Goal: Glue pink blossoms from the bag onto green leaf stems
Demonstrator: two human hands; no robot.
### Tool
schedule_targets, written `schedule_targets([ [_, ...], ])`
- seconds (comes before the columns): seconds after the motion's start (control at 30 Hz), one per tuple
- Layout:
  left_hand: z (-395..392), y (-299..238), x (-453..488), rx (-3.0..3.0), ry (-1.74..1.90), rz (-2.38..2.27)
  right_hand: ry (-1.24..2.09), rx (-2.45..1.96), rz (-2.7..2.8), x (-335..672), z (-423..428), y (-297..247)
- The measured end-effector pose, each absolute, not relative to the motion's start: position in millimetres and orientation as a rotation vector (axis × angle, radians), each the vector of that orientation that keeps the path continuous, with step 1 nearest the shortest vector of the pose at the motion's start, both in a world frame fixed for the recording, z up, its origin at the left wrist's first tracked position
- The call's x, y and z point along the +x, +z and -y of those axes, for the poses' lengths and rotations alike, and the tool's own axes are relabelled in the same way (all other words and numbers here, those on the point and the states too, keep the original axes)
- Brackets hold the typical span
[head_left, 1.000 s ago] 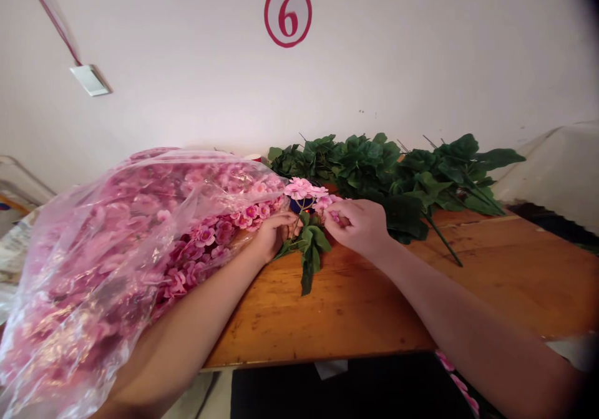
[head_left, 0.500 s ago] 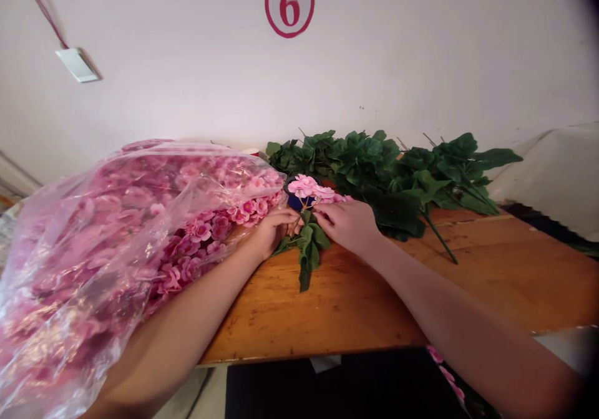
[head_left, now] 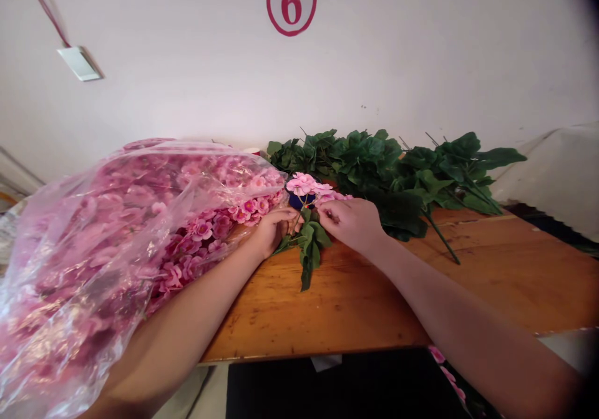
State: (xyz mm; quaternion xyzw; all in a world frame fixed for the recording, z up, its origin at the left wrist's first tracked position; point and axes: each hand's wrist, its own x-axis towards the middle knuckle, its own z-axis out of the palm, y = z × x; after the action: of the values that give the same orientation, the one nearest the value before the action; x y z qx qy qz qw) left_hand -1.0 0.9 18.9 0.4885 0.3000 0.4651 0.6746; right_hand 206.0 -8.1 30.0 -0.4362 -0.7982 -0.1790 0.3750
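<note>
The left hand (head_left: 266, 235) curls its fingers (head_left: 284, 218) closed around the stem of a pink artificial flower (head_left: 302, 184), holding it steady just above the table (head_left: 327, 307). The right hand (head_left: 350, 224) pinches the petals between its fingertips (head_left: 325, 212). Leaves (head_left: 309, 244) hang below the bloom, beside a plastic bag (head_left: 116, 238) of pink blossoms (head_left: 201, 229).

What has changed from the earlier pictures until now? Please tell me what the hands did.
The right hand moved slightly left, and its fingers now sit closer against the pink artificial flowers. The left hand kept its grip below the blooms. The plastic bag of pink blossoms and the green leaf stems stayed as they were.
</note>
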Motion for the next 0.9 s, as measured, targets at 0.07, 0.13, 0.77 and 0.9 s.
schedule_targets([
  [0.07,-0.9,19.3,-0.8,1.091,1.049,-0.674,-0.523,-1.040,1.975,205.8,8.1,31.0],
  [0.13,-1.0,19.4,-0.7,1.094,1.054,-0.668,-0.564,-0.951,1.929,206.1,9.2,33.4],
  [0.77,0.1,19.9,1.5,1.125,1.051,-0.631,-0.533,-1.114,2.181,210.2,8.9,35.8],
  [0.9,-1.4,18.3,-0.1,1.139,1.020,-0.644,-0.512,-1.097,2.155,210.9,6.4,32.3],
])
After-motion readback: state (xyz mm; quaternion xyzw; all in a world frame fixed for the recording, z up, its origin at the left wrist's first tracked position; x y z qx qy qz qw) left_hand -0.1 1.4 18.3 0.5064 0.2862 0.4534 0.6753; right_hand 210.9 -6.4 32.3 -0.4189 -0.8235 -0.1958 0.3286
